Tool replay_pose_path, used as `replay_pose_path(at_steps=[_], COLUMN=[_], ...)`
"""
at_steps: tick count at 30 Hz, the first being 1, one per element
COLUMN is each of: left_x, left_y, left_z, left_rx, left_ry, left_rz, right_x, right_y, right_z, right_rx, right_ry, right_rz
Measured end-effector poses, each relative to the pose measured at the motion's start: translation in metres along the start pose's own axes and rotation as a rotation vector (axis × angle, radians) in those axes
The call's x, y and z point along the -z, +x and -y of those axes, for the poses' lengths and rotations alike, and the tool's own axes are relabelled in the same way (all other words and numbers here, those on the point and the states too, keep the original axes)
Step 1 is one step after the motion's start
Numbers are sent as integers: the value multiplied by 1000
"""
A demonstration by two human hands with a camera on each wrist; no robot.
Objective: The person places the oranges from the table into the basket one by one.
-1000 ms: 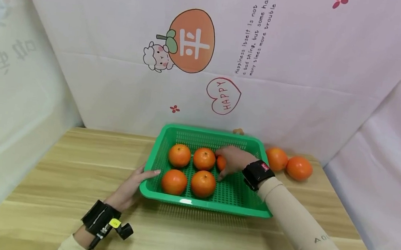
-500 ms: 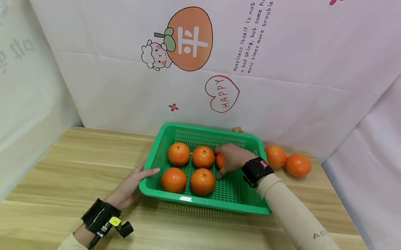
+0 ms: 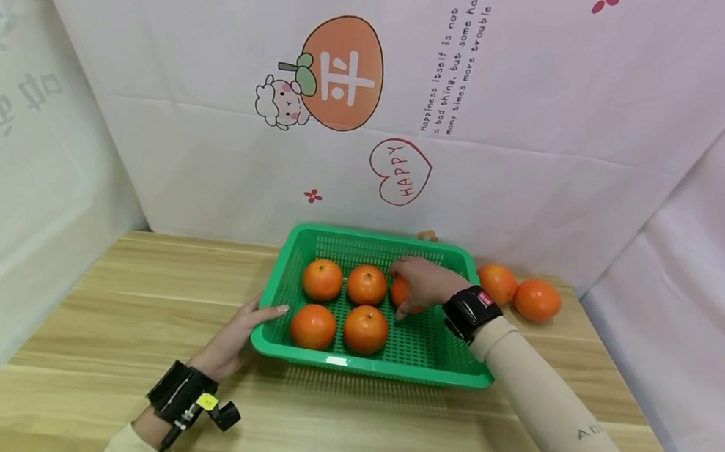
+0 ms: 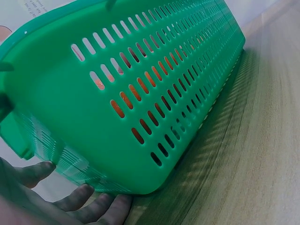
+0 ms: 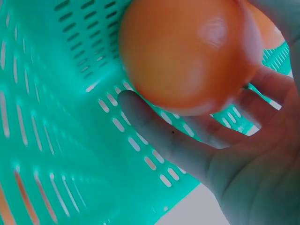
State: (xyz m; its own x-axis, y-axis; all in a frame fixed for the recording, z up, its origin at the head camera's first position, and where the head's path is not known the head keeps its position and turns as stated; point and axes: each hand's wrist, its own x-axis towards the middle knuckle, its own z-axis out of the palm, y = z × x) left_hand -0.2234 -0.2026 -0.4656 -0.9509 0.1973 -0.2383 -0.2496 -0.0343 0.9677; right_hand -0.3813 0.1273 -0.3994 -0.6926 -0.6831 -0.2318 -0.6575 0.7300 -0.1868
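**Hands at the green basket, right one round an orange**

Right hand [image 3: 421, 285] sits inside the green basket [image 3: 348, 363], just right of centre in the head view, its fingers curled round an orange [image 3: 400, 291] in the back row. The right wrist view shows that fruit [image 5: 187, 54] up close, with the fingers [image 5: 159, 136] cupped beneath it and the slotted green floor of the basket behind. Whether the orange rests on the floor or is lifted clear, I cannot tell.

Left hand [image 3: 236, 338] lies flat on the worktop [image 3: 129, 304] at the basket's lower-left corner, fingers straight and pressed against the outer wall, gripping nothing. The left wrist view shows the fingertips [image 4: 84, 204] under the rounded corner of the basket wall [image 4: 140, 93], with orange colour showing through the slots.

Four more oranges lie in the basket: two in the back row [image 3: 322, 279] [image 3: 366, 284], to the left of the held one, and two in the front row [image 3: 313, 325] [image 3: 366, 329]. The right part of the front row is bare mesh.

Two loose oranges [image 3: 496, 283] [image 3: 537, 299] sit on the worktop at the right of the basket, close together, against the pale printed backdrop [image 3: 375, 109]. Both wrists carry black strapped devices, and both arms wear beige sleeves.
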Motion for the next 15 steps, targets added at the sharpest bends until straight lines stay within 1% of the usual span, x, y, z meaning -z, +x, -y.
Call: replay_pose_path(at_steps=[7, 10, 15], left_x=[0, 1, 1], left_y=[-1, -1, 0], left_z=[2, 1, 1], left_rx=[-2, -7, -13], left_ry=[-23, -37, -31], left_rz=[14, 27, 35], right_x=[17, 27, 37], right_y=[-9, -15, -21], right_z=[4, 4, 1], right_rx=[-34, -34, -34], right_ry=[37, 53, 68], right_rz=[-12, -27, -56])
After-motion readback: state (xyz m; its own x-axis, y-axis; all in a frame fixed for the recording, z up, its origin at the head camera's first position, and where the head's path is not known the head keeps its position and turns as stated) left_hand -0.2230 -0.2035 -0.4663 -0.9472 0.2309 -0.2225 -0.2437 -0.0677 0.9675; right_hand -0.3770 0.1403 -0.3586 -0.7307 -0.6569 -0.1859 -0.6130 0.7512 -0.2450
